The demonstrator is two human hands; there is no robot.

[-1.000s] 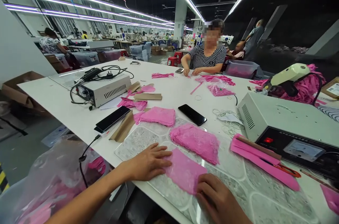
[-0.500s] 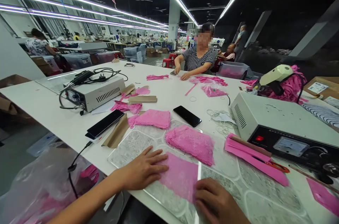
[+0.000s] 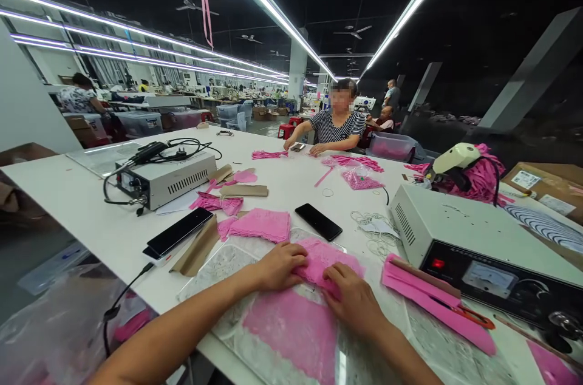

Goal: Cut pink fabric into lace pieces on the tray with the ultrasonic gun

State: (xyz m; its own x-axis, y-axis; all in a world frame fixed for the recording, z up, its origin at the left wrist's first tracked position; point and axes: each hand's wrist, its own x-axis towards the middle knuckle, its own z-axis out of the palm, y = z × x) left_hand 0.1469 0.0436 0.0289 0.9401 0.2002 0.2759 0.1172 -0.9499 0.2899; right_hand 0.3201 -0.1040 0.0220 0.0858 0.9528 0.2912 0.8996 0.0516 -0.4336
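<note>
Fingers half-curled, the left hand [image 3: 282, 266] at nine o'clock and right hand [image 3: 354, 300] at five touch the pink fabric stack [image 3: 319, 249]; any grip is unclear. A pink fabric sheet [image 3: 291, 327] lies at the stack's seven o'clock.

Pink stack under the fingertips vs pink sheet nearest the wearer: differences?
The pink stack is thick; the pink sheet looks thin and flat.
The left hand and right hand have fingers on the stack; the sheet lies nearer the wearer.
Shared: pink color.
</note>
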